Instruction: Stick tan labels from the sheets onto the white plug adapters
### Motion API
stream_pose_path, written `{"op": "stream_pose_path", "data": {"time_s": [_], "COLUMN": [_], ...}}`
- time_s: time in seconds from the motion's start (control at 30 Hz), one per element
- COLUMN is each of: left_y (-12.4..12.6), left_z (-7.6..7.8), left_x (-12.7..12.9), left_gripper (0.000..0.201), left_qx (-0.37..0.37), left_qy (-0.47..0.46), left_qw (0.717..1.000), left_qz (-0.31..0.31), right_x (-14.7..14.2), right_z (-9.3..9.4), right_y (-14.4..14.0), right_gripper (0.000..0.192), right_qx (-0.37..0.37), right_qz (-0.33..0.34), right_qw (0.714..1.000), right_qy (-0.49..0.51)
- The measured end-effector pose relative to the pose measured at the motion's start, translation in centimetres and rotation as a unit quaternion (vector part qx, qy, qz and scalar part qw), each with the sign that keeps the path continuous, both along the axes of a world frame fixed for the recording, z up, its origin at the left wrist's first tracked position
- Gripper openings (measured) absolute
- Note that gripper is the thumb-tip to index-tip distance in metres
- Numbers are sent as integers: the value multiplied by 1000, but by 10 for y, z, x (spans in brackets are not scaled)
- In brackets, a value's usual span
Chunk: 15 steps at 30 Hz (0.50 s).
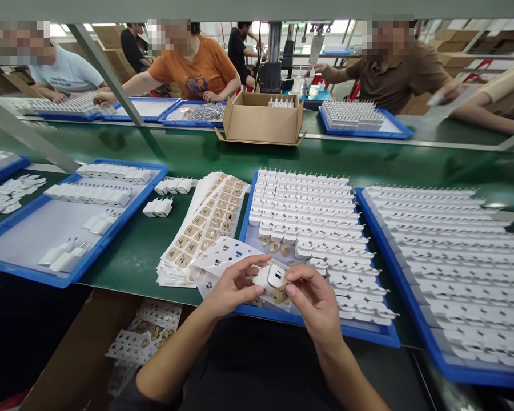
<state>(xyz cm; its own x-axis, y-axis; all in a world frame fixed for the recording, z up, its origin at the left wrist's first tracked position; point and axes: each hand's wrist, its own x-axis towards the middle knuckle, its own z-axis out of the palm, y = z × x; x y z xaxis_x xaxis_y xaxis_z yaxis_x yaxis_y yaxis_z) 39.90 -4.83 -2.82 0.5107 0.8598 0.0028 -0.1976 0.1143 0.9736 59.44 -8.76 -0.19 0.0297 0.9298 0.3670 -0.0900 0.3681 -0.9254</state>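
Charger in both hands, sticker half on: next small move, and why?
Probably press the sticker flat with the right hand thumb. The left hand pinches the charger steady, and the tan sticker hangs at its lower edge, seemingly not fully seated.

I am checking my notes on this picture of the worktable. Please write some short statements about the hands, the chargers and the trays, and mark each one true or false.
1. Both hands, the left hand and the right hand, hold one white charger. True.
2. The charger is held above the near edge of a blue tray full of white chargers. True.
3. The cardboard box stands on the near side of the green belt, beside the hands. False: it stands on the far side, near the other people.
4. The tray on the left is packed full. False: it holds a few rows and much bare floor.
5. Sticker sheets lie left of the middle tray. True.
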Motion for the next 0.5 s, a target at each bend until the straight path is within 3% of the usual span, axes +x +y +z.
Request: {"op": "stream_pose_path", "data": {"time_s": [0.17,0.4,0.5], "left_y": [-5,-14,-13], "left_z": [7,5,2], "left_x": [3,6,3], "left_gripper": [44,47,49], "left_qx": [127,146,215], "left_qy": [65,43,100], "left_qw": [989,988,968], "left_qz": [44,24,88], "right_x": [-2,-5,-6], "right_z": [-6,-10,-12], "right_y": [-7,-8,-6], "right_gripper": [4,6,5], "right_qx": [-54,-80,-95], "right_qz": [-2,-2,2], "right_qw": [998,995,993], "right_qy": [39,62,72]}}
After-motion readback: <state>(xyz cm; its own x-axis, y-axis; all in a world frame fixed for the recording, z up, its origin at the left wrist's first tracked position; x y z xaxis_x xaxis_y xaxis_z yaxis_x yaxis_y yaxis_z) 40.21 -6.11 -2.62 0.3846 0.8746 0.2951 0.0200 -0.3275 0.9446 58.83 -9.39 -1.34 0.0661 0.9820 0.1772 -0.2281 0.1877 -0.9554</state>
